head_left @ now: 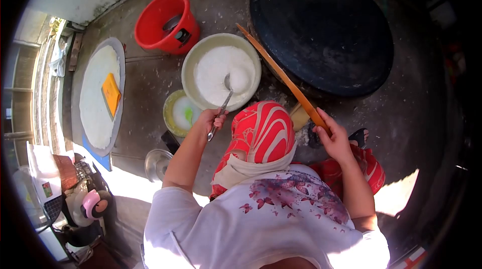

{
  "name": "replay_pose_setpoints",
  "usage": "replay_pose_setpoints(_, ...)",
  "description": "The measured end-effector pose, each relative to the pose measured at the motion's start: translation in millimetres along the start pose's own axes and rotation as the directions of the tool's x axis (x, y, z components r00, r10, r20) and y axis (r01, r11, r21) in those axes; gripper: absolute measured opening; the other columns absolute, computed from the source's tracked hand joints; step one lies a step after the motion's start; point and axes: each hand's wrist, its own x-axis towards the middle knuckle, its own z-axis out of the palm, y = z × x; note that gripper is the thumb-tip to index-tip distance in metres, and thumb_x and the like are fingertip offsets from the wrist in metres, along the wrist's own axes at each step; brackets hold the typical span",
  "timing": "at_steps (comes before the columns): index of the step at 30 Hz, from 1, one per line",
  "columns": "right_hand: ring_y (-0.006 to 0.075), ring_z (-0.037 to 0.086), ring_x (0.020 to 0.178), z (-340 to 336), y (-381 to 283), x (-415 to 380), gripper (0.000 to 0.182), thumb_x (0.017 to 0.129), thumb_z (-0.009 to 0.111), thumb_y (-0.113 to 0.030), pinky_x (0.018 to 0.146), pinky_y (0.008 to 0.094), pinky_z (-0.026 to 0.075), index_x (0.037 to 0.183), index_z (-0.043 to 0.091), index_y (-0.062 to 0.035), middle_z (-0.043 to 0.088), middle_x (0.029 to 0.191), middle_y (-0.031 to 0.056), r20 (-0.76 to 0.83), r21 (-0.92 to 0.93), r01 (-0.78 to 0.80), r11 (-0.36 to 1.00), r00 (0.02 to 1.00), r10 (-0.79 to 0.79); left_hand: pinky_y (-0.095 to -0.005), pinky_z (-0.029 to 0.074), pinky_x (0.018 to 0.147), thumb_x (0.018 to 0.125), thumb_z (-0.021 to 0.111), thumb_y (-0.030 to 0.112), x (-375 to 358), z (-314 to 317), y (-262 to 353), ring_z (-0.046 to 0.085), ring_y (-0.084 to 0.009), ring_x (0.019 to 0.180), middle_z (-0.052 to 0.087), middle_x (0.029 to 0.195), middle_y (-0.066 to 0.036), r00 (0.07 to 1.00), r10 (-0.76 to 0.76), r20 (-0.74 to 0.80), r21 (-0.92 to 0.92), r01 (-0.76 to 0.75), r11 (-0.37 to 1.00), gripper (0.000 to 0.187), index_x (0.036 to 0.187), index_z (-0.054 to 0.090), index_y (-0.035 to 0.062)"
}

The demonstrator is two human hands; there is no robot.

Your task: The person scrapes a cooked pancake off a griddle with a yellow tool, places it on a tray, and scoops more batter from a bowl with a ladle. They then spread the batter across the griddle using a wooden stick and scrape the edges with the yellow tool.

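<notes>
My left hand (213, 120) is closed around the handle of a metal ladle (224, 99), whose head rests in the white batter or flour (221, 70) inside a large pale basin (188, 63). In my right hand (332, 136) is one end of a long, flat wooden stick (281, 72). That stick slants away to the upper left, and its far tip overlaps the near-left edge of a big round black griddle (321, 28). A smaller yellow-green bowl (168, 111) with white liquid and a bright green utensil (189, 114) sits just beyond my left hand.
A red bucket (160, 45) holding a dark metal item stands behind the basin. To the left lies a round board with a thin white sheet (95, 103) and a yellow scraper-like piece (111, 93). A metal lid (156, 165) and cluttered items (83, 198) are at the lower left.
</notes>
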Motion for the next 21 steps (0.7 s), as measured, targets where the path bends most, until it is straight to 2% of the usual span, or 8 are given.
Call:
replay_pose_setpoints(2, 0.0051, 0.051, 0.063, -1, 1, -1, 0.045, 0.085, 0.05, -0.003, 0.059, 0.0184, 0.042, 0.129, 0.042, -0.0088, 0.062, 0.082, 0.0035, 0.007, 0.04, -0.026, 0.999, 1.0, 0.025, -0.0188, 0.024, 0.032, 0.092, 0.041, 0.021, -19, -9, -5, 0.029, -0.0063, 0.041, 0.041, 0.061, -0.001, 0.985, -0.004, 0.172, -0.202, 0.039, 0.979, 0.027, 0.103, 0.048, -0.0022)
replay_pose_setpoints(6, 0.0032, 0.045, 0.057, -2, 6, -2, 0.039, 0.088, 0.048, -0.006, 0.053, 0.0174, 0.039, 0.127, 0.044, -0.0078, 0.06, 0.08, 0.0017, 0.023, 0.127, -0.07, 0.989, 0.997, 0.068, -0.0187, 0.023, 0.032, 0.091, 0.043, 0.022, -71, -15, -12, 0.03, -0.0057, 0.042, 0.04, 0.06, -0.001, 0.975, 0.075, 0.207, -0.225, -0.027, 0.974, 0.027, 0.104, 0.049, -0.0003)
replay_pose_setpoints(8, 0.0035, 0.045, 0.056, -4, 14, -3, 0.037, 0.089, 0.048, -0.007, 0.052, 0.0177, 0.039, 0.126, 0.045, -0.0072, 0.06, 0.08, 0.0016, 0.023, 0.142, -0.069, 0.987, 0.998, 0.066, -0.019, 0.024, 0.033, 0.09, 0.042, 0.018, -99, -13, -15, 0.031, -0.0068, 0.04, 0.044, 0.059, -0.004, 0.961, 0.179, 0.213, -0.115, -0.158, 0.981, 0.023, 0.102, 0.049, 0.0007)
replay_pose_setpoints(9, 0.0038, 0.044, 0.055, -5, 17, -4, 0.035, 0.089, 0.048, -0.008, 0.051, 0.018, 0.039, 0.125, 0.047, -0.0065, 0.06, 0.08, 0.0014, 0.021, 0.154, -0.076, 0.985, 0.997, 0.074, -0.019, 0.024, 0.033, 0.09, 0.042, 0.018, -112, -9, -18, 0.031, -0.0068, 0.04, 0.044, 0.059, -0.004, 0.959, 0.186, 0.213, -0.116, -0.164, 0.98, 0.023, 0.102, 0.049, 0.0007)
replay_pose_setpoints(11, 0.0039, 0.045, 0.056, -9, 17, -6, 0.033, 0.089, 0.049, -0.01, 0.052, 0.0182, 0.04, 0.123, 0.048, -0.0058, 0.06, 0.081, 0.0012, 0.018, 0.193, -0.117, 0.974, 0.993, 0.116, -0.0196, 0.024, 0.033, 0.089, 0.043, 0.018, -136, -2, -24, 0.032, -0.0069, 0.04, 0.045, 0.058, -0.005, 0.928, 0.347, 0.136, 0.035, -0.354, 0.934, 0.022, 0.102, 0.049, 0.001)
replay_pose_setpoints(15, 0.0038, 0.047, 0.06, -17, 13, -10, 0.032, 0.087, 0.054, -0.011, 0.055, 0.0182, 0.04, 0.119, 0.051, -0.004, 0.061, 0.082, 0.0011, 0.001, 0.343, -0.212, 0.915, 0.974, 0.226, -0.02, 0.025, 0.034, 0.089, 0.042, 0.017, -166, 5, -28, 0.032, -0.0079, 0.039, 0.049, 0.06, -0.007, 0.875, 0.476, 0.084, 0.076, -0.482, 0.873, 0.025, 0.105, 0.049, -0.001)
replay_pose_setpoints(18, 0.0043, 0.05, 0.064, -18, 13, -15, 0.029, 0.084, 0.058, -0.007, 0.057, 0.0181, 0.041, 0.111, 0.054, -0.001, 0.06, 0.081, 0.0014, -0.095, 0.342, -0.177, 0.923, 0.971, 0.221, -0.0198, 0.025, 0.034, 0.089, 0.043, 0.017, -188, 17, -26, 0.034, -0.0083, 0.039, 0.05, 0.06, -0.009, 0.809, 0.571, 0.138, 0.095, -0.585, 0.806, 0.027, 0.107, 0.049, -0.0032)
replay_pose_setpoints(21, 0.0054, 0.053, 0.069, -28, 14, -22, 0.028, 0.08, 0.062, -0.002, 0.062, 0.0185, 0.043, 0.106, 0.053, 0.0001, 0.06, 0.081, 0.0023, -0.033, 0.289, -0.24, 0.927, 0.965, 0.26, -0.0198, 0.026, 0.034, 0.09, 0.044, 0.017, -203, 35, -18, 0.034, -0.0085, 0.039, 0.05, 0.059, -0.009, 0.749, 0.636, 0.187, 0.088, -0.657, 0.749, 0.029, 0.109, 0.049, -0.0036)
